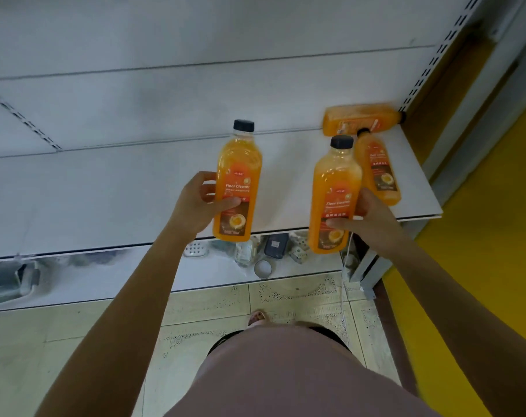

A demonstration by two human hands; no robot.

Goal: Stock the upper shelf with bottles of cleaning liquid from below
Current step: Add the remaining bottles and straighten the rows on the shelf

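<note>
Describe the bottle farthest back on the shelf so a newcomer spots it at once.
Take the white upper shelf and follow it to its right end, by the slotted upright. Two orange bottles lie flat there; the target bottle rests along the back panel. Unlike its neighbour bottle, whose cap points backward, it lies crosswise with its cap pointing right.

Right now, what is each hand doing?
Left hand: grips an orange plastic floor-cleaner bottle with black cap.
Right hand: grips a second orange plastic black-capped bottle.
</note>
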